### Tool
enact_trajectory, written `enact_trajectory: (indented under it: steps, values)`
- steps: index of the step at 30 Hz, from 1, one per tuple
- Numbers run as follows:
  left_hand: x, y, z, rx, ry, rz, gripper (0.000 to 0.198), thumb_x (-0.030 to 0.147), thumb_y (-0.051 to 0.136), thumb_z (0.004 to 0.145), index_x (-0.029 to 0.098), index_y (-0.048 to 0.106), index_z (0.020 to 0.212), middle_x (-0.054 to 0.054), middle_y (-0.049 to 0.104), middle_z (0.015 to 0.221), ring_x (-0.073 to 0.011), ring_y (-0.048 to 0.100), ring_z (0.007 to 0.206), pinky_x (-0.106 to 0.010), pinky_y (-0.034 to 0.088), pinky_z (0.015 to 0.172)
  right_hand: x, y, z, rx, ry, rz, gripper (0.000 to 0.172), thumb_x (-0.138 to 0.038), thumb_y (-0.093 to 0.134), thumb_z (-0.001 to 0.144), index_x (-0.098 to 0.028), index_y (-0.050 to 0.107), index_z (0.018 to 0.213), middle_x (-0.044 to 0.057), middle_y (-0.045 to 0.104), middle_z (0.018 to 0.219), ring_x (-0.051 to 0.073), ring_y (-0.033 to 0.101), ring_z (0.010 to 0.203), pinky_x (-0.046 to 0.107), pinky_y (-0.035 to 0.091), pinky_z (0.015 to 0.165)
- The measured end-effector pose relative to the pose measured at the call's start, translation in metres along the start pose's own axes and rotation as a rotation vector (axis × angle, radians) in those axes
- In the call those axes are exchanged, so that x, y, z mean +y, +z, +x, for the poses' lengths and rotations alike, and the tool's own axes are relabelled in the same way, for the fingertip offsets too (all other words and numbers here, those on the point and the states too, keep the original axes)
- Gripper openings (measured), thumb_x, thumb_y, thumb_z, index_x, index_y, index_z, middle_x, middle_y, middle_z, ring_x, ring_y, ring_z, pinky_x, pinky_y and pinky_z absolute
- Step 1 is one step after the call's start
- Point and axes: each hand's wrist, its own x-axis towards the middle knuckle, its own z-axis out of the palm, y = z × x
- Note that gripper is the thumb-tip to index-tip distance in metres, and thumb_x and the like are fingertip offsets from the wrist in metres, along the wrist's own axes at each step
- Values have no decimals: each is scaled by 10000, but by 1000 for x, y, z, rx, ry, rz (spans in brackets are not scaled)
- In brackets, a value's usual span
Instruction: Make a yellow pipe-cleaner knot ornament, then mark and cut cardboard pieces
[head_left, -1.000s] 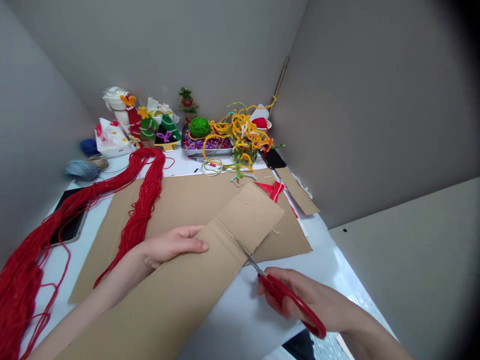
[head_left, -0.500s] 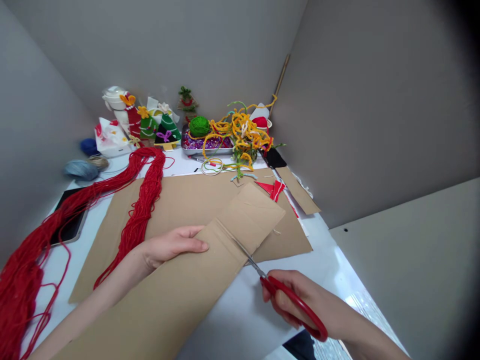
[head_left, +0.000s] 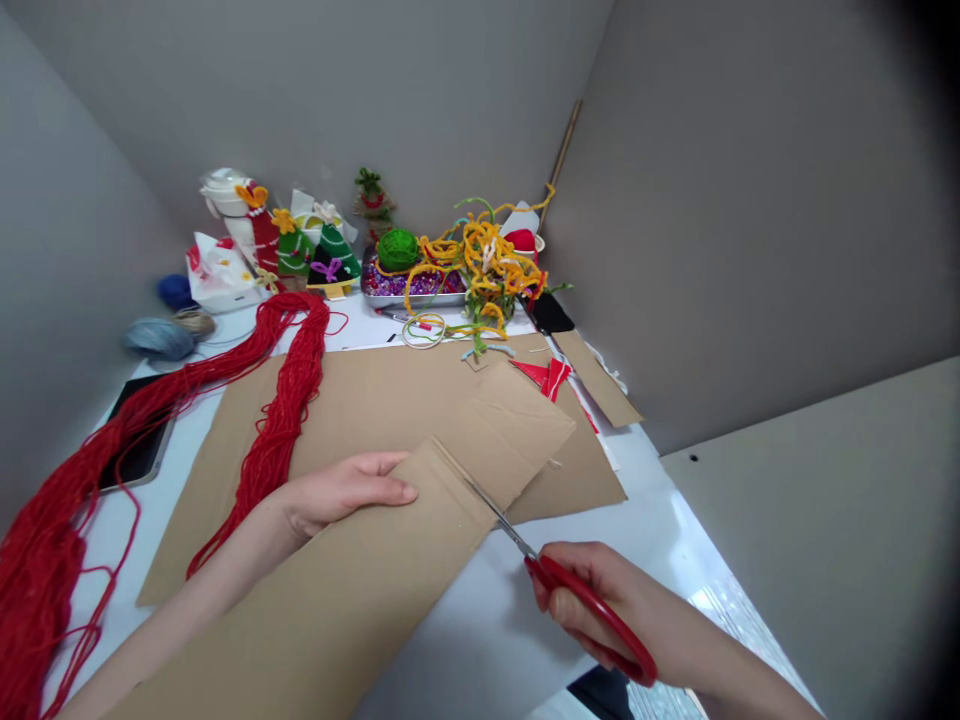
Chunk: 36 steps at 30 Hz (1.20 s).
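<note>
A long strip of brown cardboard (head_left: 360, 570) slants up from the bottom edge, and my left hand (head_left: 352, 490) grips its far left edge, thumb on top. In my right hand (head_left: 600, 600) is a pair of scissors (head_left: 592, 605) with red handles. Their blades lie across the strip near a creased line, and look nearly closed. Beyond that line lies a squarish end piece of cardboard (head_left: 517, 425), bent down from the strip; whether it is still joined I cannot tell. Underneath is a large cardboard sheet (head_left: 382, 390).
Red yarn (head_left: 277, 450) trails over the left side, across a dark tablet (head_left: 139, 450). At the back stand felt trees (head_left: 334, 258), a tray of beads (head_left: 412, 290) with a green yarn ball (head_left: 397, 250), and tangled yellow yarn (head_left: 487, 250). Grey walls enclose the table.
The end piece of cardboard has dipped and shifted slightly right, with the cut line showing more sharply. The scissors have moved a little right and down. My left hand stays put.
</note>
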Motion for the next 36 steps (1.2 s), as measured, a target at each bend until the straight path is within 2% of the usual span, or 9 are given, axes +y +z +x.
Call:
enact_trajectory:
  steps: [3, 7, 11, 18, 22, 25, 31, 36]
  values:
    - [0, 1, -1, 16, 5, -19, 401, 236, 699, 750, 194, 640, 1144, -78, 740, 943, -181, 695, 821, -270, 540, 736, -1, 0, 0, 9, 10, 11, 164, -217, 559, 801, -170, 442, 696, -86, 389, 469, 33, 325, 385, 149, 240, 364]
    - [-2, 0, -2, 22, 7, -11, 402, 235, 697, 751, 201, 639, 1148, -75, 738, 952, -186, 693, 828, -282, 536, 741, 3, 2, 3, 20, 32, 30, 33, -134, 483, 790, -157, 504, 782, -80, 409, 485, 48, 358, 401, 160, 258, 382]
    - [-5, 1, -3, -17, 3, 3, 412, 234, 687, 757, 212, 627, 1163, -76, 734, 969, -187, 690, 832, -286, 524, 744, 2, 3, 8, -33, 6, 73, 108, -116, 511, 751, -137, 520, 856, -67, 426, 557, 59, 370, 493, 173, 274, 447]
    - [-12, 8, 0, -166, -25, 27, 387, 227, 645, 794, 214, 613, 1180, -82, 714, 1041, -197, 670, 929, -296, 492, 811, -5, 2, 9, -116, -26, 42, 231, -80, 557, 698, -127, 513, 920, -30, 488, 699, 70, 388, 600, 183, 298, 525]
    - [-11, 11, 2, -151, -20, 26, 382, 232, 647, 791, 213, 617, 1172, -74, 720, 1021, -188, 673, 905, -280, 499, 776, -7, 3, 8, -77, -39, 0, 150, -86, 515, 738, -134, 519, 880, -57, 430, 609, 68, 362, 556, 178, 286, 494]
    - [-10, 11, 2, -123, -16, 26, 383, 232, 666, 771, 202, 628, 1151, -70, 728, 982, -181, 678, 871, -274, 504, 760, -9, 5, 6, -31, -45, -43, 94, -90, 491, 762, -135, 524, 838, -52, 459, 574, 69, 391, 525, 170, 300, 471]
    - [-10, 10, 2, -96, -34, 14, 394, 245, 678, 753, 188, 629, 1140, -79, 725, 983, -187, 679, 855, -290, 504, 772, -7, 7, 6, 21, -31, -32, 73, -93, 469, 771, -145, 519, 784, -62, 460, 529, 62, 405, 471, 154, 307, 435]
    - [-10, 10, 2, -87, -29, 9, 389, 253, 689, 736, 174, 640, 1114, -84, 728, 958, -188, 678, 832, -278, 503, 741, 0, 10, 8, 61, 39, -14, 96, -161, 448, 820, -157, 512, 749, -73, 422, 456, 56, 373, 399, 155, 275, 395]
